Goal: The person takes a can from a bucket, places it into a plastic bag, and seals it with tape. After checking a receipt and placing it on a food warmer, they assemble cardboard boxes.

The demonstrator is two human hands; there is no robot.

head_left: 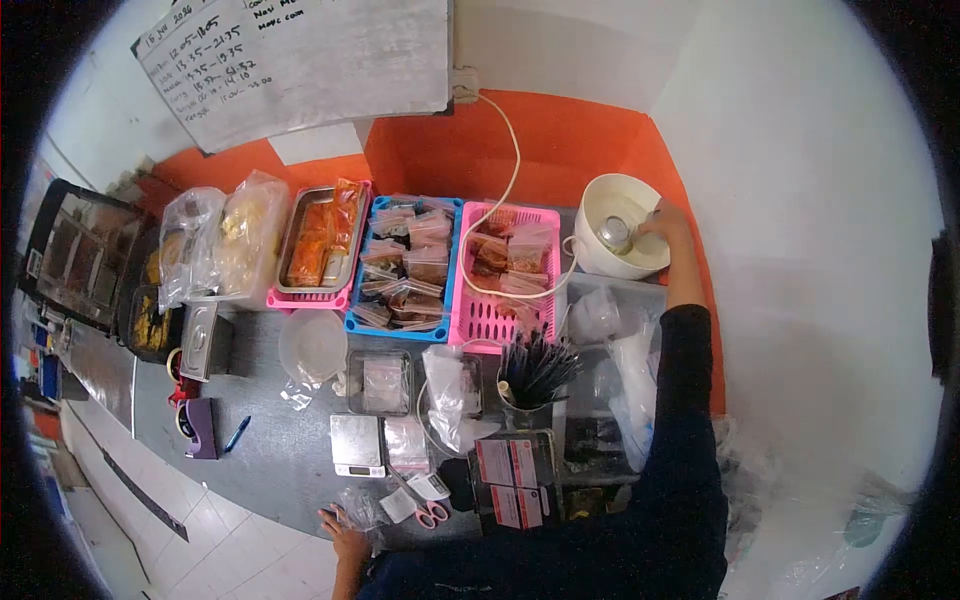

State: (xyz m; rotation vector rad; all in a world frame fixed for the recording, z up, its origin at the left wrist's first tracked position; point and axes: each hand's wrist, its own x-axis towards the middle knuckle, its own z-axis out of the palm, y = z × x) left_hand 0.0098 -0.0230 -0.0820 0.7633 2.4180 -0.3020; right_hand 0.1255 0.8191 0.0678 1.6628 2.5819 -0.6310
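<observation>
My right hand (665, 222) reaches over the right rim of a cream-white, deep round pot (606, 258), with its fingertips inside. Close to those fingers, in the pot, is a small round, shiny, clear or metal item (615, 233). Whether the fingers touch or grip it cannot be made out. At the front edge of the table, my left hand (347, 538) lies with its fingers apart beside crumpled clear plastic (362, 508). Pink-handled scissors (431, 514) and a small digital scale (357, 444) lie near it.
A cable (517, 150) runs from the wall socket across a pink basket (505, 325) of packets. Beside it are a blue basket (397, 327) of packets and a metal tray (290, 278). Black cutlery (535, 370) stands upright. A tape dispenser (202, 430) is at left.
</observation>
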